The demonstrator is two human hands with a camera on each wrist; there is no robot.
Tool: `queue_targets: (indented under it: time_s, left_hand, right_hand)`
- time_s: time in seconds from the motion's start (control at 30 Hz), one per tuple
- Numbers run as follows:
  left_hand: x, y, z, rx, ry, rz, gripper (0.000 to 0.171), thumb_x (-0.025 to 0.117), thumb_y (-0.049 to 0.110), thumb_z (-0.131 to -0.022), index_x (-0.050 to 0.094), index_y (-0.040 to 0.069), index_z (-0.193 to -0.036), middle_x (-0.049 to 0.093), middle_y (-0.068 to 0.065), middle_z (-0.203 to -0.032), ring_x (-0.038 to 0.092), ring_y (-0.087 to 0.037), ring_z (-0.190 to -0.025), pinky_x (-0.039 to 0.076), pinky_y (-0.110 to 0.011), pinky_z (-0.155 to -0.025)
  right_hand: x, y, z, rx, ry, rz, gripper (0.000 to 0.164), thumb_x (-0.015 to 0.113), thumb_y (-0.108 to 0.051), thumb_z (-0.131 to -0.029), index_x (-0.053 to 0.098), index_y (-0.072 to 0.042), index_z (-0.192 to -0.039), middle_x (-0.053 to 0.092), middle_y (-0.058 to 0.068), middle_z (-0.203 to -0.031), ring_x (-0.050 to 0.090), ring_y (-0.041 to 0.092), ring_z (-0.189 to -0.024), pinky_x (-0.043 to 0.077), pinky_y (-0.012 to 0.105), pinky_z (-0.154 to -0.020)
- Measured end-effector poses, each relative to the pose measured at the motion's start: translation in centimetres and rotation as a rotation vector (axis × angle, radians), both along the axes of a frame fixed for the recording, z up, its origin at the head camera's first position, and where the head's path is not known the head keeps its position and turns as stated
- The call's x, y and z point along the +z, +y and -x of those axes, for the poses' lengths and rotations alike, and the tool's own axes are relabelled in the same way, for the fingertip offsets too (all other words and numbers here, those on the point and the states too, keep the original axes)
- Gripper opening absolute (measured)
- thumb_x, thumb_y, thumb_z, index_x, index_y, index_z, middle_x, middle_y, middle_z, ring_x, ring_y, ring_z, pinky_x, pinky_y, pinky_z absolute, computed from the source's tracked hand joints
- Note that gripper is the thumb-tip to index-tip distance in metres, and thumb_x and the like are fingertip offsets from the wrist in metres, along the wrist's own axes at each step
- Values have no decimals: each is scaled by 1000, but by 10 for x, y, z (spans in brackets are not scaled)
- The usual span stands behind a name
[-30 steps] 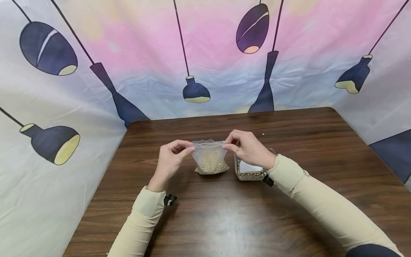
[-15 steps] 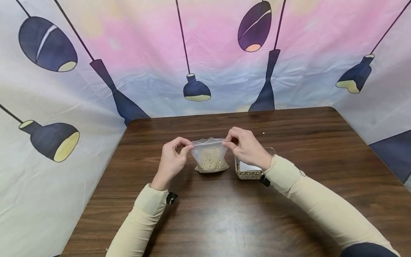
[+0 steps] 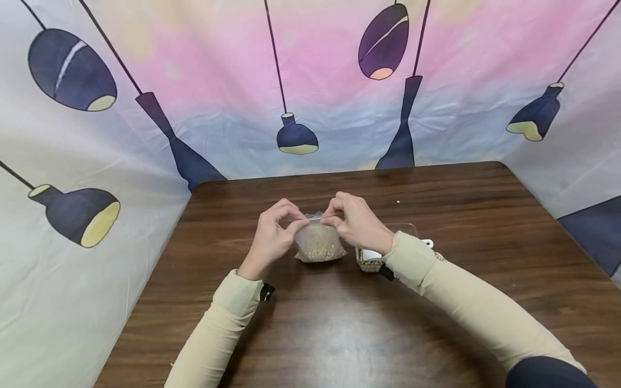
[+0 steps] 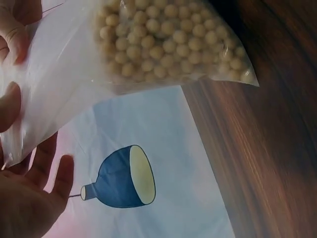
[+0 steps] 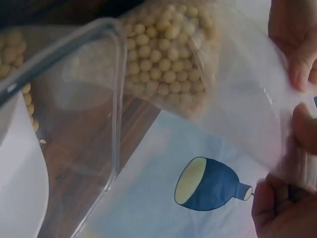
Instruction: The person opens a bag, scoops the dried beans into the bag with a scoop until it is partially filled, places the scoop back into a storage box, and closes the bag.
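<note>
A clear zip bag [image 3: 317,240] stands on the table, its lower part full of pale round soybeans [image 4: 168,39]. My left hand [image 3: 274,234] pinches the bag's top edge between thumb and fingers, left of the middle. On the other side my right hand [image 3: 356,222] pinches the same edge, and the two hands are close together. In the right wrist view the bag's top strip [image 5: 282,144] runs flat between the fingertips. Part of the strip is hidden behind the fingers.
Just right of the bag, partly under my right forearm, is a clear plastic container [image 3: 364,266] of soybeans with a white scoop [image 5: 22,173] in it. A single bean [image 3: 398,202] lies farther back on the wooden table [image 3: 310,334]. A printed cloth [image 3: 233,64] hangs behind.
Both hands have moved inward along the bag's top edge, from its two corners toward the middle. The scoop's white handle has come into view beyond the right sleeve.
</note>
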State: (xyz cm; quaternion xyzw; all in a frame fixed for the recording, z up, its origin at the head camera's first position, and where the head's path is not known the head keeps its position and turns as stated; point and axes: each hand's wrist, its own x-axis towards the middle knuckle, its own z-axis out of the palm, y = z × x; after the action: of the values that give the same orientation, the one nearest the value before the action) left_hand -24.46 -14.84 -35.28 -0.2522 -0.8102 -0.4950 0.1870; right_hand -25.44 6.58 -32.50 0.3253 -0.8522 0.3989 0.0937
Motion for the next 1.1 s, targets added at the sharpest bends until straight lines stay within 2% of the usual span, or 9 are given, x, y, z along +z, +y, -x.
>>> queue_targets:
  time_s: [0.07, 0.17, 0.33, 0.4, 0.5, 0.6, 0.77, 0.97, 1.1]
  left_hand:
    - [2, 2, -2, 17, 58, 14, 8, 75, 4, -84, 70, 6, -78, 62, -5, -84, 59, -16, -76, 49, -29, -61]
    - [3, 2, -6, 1, 99, 38, 8, 74, 7, -86, 69, 9, -79, 61, 0, -85, 57, -13, -72, 48, -26, -58]
    - [6, 1, -9, -66, 147, 122, 3, 70, 9, -90, 70, 8, -87, 61, 2, -90, 56, -15, -82, 47, -34, -69]
    - [8, 1, -9, -65, 179, 151, 3, 71, 9, -89, 71, 6, -88, 61, 2, -90, 55, -17, -83, 44, -37, -72]
    - [10, 4, -9, -44, 232, 175, 2, 71, 6, -88, 71, 6, -86, 61, 1, -87, 53, -17, -80, 43, -37, -68]
    - [11, 7, -11, -25, 275, 166, 6, 72, 2, -86, 70, 6, -82, 61, 0, -83, 54, -16, -75, 45, -35, -60]
    - [9, 8, -14, 33, 295, 154, 10, 75, 0, -83, 69, 6, -78, 60, 0, -79, 55, -13, -73, 46, -29, -60]
    - [7, 2, -16, 85, 329, 163, 14, 77, -3, -79, 67, 6, -74, 56, -1, -73, 49, -13, -65, 43, -27, -58]
    - [7, -2, -15, 73, 314, 172, 12, 77, -1, -80, 69, 7, -76, 54, 0, -71, 46, -11, -62, 41, -26, -56]
  right_hand:
    - [0, -1, -2, -19, 43, -1, 9, 74, -12, -87, 71, -12, -78, 54, -2, -74, 49, 14, -67, 42, 32, -62]
    - [1, -2, -6, -58, 112, -82, 7, 73, -15, -88, 71, -13, -81, 56, -4, -77, 50, 14, -73, 41, 34, -71]
    - [8, -9, -12, -91, 258, -242, 8, 72, -26, -89, 72, -18, -90, 55, -7, -89, 46, 15, -86, 31, 45, -86]
    - [11, -13, -13, -89, 309, -274, 8, 72, -26, -89, 72, -18, -90, 56, -6, -88, 47, 16, -85, 29, 46, -89]
    - [12, -16, -14, -101, 370, -339, 5, 72, -19, -88, 69, -17, -85, 57, -6, -84, 50, 17, -82, 30, 47, -91]
    - [12, -13, -15, -125, 376, -371, 8, 72, -16, -87, 67, -17, -82, 57, -6, -82, 51, 17, -83, 30, 48, -93]
    - [7, 6, -17, -168, 353, -317, 12, 72, -18, -88, 65, -17, -79, 56, -6, -80, 50, 17, -83, 26, 49, -99]
    - [-6, 18, -19, -162, 400, -231, 10, 70, -9, -89, 66, -12, -80, 56, -2, -80, 49, 19, -78, 30, 49, -95]
    - [-9, 23, -18, -143, 424, -177, 8, 72, -10, -87, 67, -10, -81, 57, -1, -79, 49, 19, -77, 32, 48, -95]
